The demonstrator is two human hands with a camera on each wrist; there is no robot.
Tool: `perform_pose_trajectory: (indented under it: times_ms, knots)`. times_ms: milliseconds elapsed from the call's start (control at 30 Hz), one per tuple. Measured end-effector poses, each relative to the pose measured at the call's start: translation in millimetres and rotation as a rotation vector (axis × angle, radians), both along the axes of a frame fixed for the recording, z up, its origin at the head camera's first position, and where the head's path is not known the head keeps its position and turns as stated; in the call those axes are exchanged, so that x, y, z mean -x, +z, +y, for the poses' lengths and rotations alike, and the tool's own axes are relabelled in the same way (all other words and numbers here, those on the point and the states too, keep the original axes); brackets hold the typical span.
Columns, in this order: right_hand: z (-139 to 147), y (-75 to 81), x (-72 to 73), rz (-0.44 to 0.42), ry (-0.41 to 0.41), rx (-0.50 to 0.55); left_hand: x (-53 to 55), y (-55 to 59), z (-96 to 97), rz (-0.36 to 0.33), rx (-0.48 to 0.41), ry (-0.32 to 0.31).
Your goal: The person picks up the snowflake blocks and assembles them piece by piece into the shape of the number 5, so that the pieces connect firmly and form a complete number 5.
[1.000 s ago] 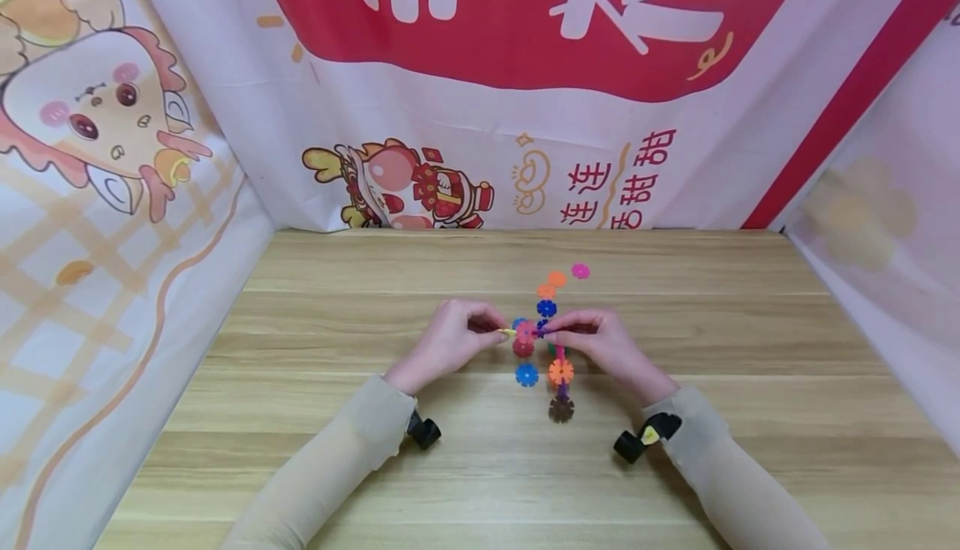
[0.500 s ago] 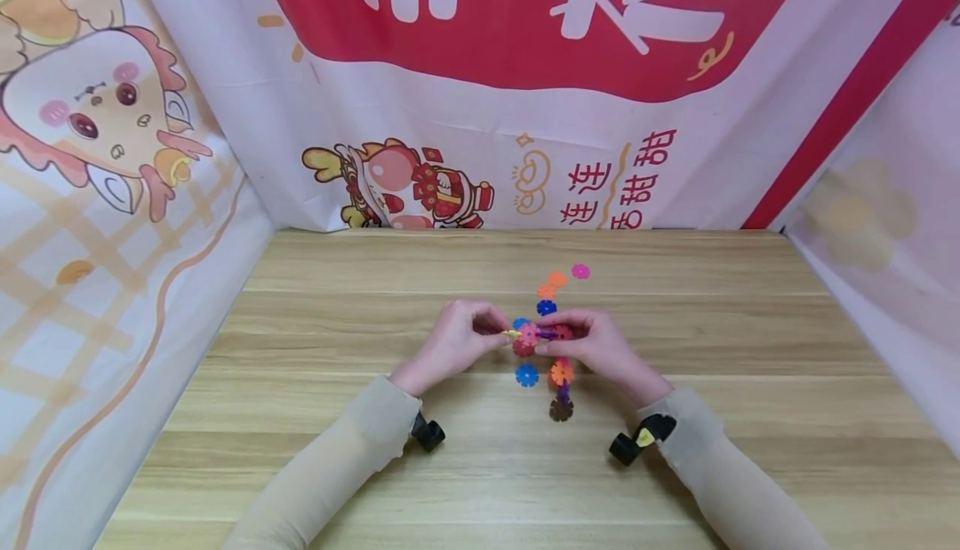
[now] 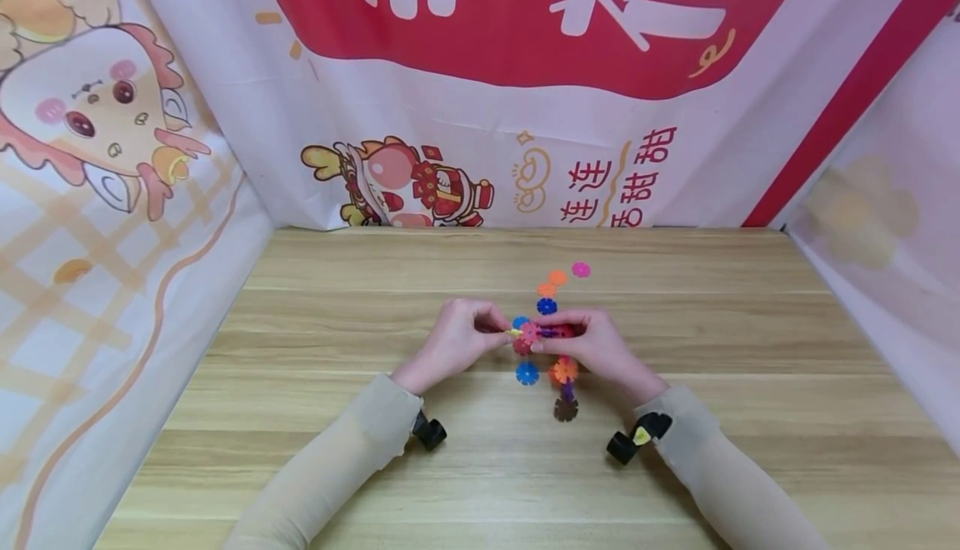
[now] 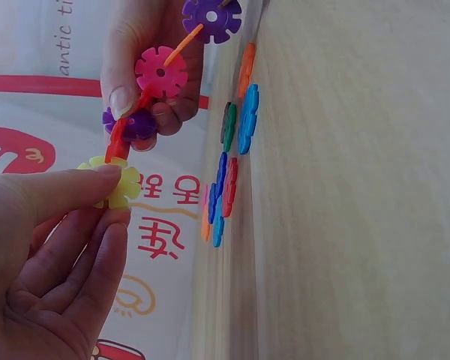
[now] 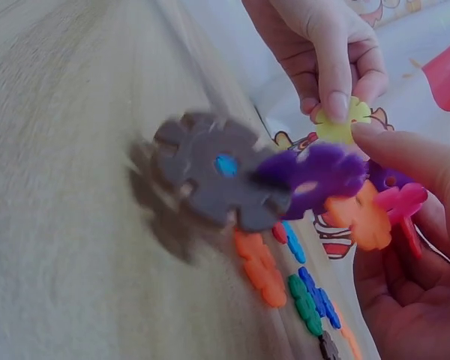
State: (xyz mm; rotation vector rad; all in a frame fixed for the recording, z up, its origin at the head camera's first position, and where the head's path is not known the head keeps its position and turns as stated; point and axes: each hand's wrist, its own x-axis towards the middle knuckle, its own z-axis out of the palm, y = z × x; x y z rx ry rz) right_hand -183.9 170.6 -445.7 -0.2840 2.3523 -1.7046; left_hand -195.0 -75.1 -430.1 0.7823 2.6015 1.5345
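In the head view, my left hand [image 3: 453, 346] and right hand [image 3: 603, 350] meet over a chain of slotted plastic snowflake discs. Thumb and fingers of the left hand pinch a yellow disc [image 4: 120, 184]. It meets a red-pink disc [image 4: 115, 142], seen edge-on in the left wrist view. My right hand grips the chain around a purple disc [image 4: 139, 124], its thumb near the red-pink one. From there the chain runs through a pink disc [image 4: 161, 73], an orange disc [image 5: 361, 216] and another purple disc [image 5: 315, 180] to a brown disc [image 5: 217, 172], blurred in the right wrist view.
Loose discs lie on the wooden table [image 3: 300, 417] around the hands: a light blue disc [image 3: 527, 373], a dark blue disc [image 3: 547, 306], an orange disc [image 3: 557, 277] and a magenta disc [image 3: 581, 269] farther back. A printed cloth [image 3: 450, 108] hangs behind the table.
The right hand has shifted its fingers left along the chain, toward the pink disc by the yellow one. The brown end has swung slightly right. The left hand keeps its pinch, moving slightly right.
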Motion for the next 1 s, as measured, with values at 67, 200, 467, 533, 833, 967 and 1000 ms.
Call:
perform_pose_trajectory:
  times_ms: [67,200,467,533,833,967,1000]
  knots:
    - [0.0,-0.2,0.4,0.006,0.006,-0.008,-0.3,0.0,0.3,0.001,-0.006,-0.009]
    - [-0.3,1.0,0.5,0.001,0.009,-0.009,-0.8,0.2,0.7,-0.006,-0.026,-0.023]
    - [-0.6,0.8,0.2,0.007,0.012,0.002,0.6,0.4,2.3,-0.020,-0.016,-0.010]
    - [-1.1,0.0,0.2,0.018,0.014,0.000,1.2,0.5,2.7,-0.027,-0.009,-0.005]
    - [-3.8,0.7,-0.9,0.031,0.006,0.027,0.1,6.1,3.6,-0.043,-0.002,-0.002]
    - [-3.7,1.5,-1.5,0.040,-0.004,0.028,0.4,6.8,4.2,-0.038,0.004,-0.001]
    - [-3.4,1.5,-1.6,0.043,-0.006,0.026,0.5,6.9,4.4,-0.036,0.006,0.000]
